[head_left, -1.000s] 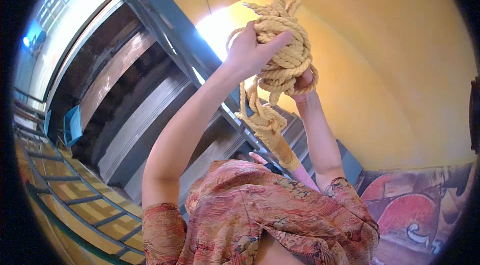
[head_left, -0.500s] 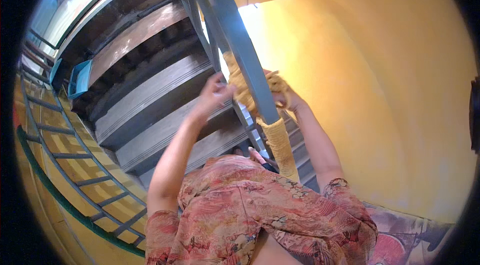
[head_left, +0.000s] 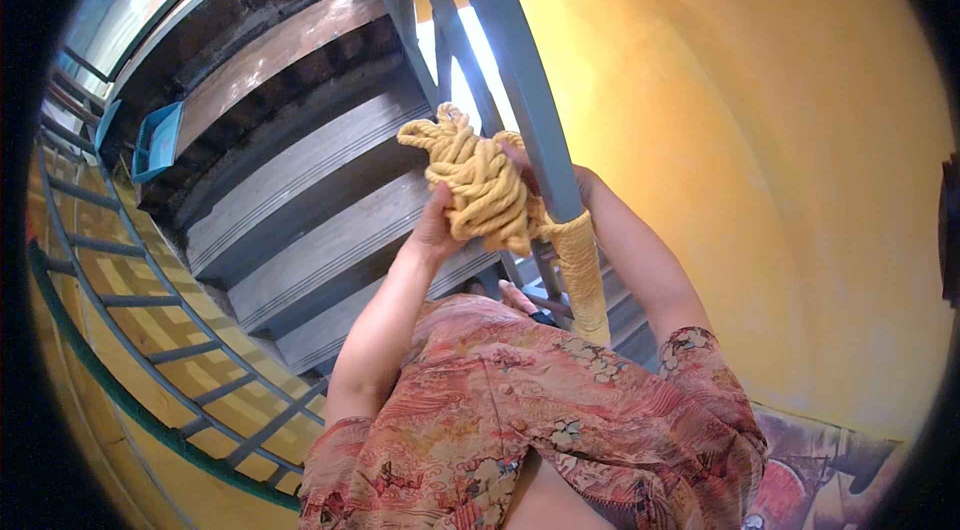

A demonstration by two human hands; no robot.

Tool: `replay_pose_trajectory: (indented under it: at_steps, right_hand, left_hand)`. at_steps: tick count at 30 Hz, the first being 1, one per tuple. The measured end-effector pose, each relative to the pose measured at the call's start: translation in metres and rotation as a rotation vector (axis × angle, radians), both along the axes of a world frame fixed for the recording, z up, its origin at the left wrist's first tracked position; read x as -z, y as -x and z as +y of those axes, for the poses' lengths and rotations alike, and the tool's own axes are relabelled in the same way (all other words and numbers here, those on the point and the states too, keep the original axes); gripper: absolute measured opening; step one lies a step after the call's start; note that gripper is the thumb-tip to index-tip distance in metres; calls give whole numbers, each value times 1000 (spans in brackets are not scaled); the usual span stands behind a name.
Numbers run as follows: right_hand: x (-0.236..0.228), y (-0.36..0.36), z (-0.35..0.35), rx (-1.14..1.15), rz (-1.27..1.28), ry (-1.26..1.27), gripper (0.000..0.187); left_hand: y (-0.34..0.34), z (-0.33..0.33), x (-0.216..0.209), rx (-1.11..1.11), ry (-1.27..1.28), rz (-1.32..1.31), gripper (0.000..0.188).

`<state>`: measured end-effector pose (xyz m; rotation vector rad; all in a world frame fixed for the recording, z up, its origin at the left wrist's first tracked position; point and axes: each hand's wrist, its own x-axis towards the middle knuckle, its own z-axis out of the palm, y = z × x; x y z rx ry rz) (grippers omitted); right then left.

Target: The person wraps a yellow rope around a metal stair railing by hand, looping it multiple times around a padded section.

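A thick bundle of yellow rope [head_left: 480,180], looped and bunched, is held on the left side of the blue-grey handrail [head_left: 525,80]. My left hand [head_left: 436,226] grips the bundle's lower left side, thumb up against the coils. From the right, my right hand [head_left: 519,159] reaches behind the rail; its fingers hold the bundle's right side, and the rail covers part of the hand. Below both hands, yellow rope wrapping [head_left: 576,265] is wound in tight turns around the lower rail. Whether the bundle joins this wrapping is hard to see.
Grey stair treads [head_left: 300,180] climb at the left. A blue plastic basket [head_left: 158,142] stands at their far left end, near a second railing [head_left: 140,301] with a green handrail. A yellow wall [head_left: 760,180] rises at the right.
The rope bundle has passed from behind the rail to its left side, into fuller view. My left hand, earlier blurred beside the rope, now grips it; my right hand still holds on.
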<state>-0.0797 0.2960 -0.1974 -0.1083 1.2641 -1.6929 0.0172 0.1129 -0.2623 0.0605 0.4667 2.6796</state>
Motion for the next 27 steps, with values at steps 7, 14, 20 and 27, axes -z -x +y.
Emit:
replay_pose_trajectory:
  at_steps: [7, 14, 20, 27]
  right_hand:
    - [-9, -7, -7, -4, -98, 163, 53]
    - [27, 9, 43, -166, 171, -36, 51]
    - [0, 2, 104, 515, 296, -3, 42]
    - [-102, -79, 12, 258, 713, -13, 66]
  left_hand:
    - [6, 15, -32, 27, 439, 23, 67]
    - [-26, -16, -39, 36, 54, -29, 84]
    - [-64, -110, -67, -278, -46, -24, 84]
    - [-143, -238, -119, -521, 42, 216, 74]
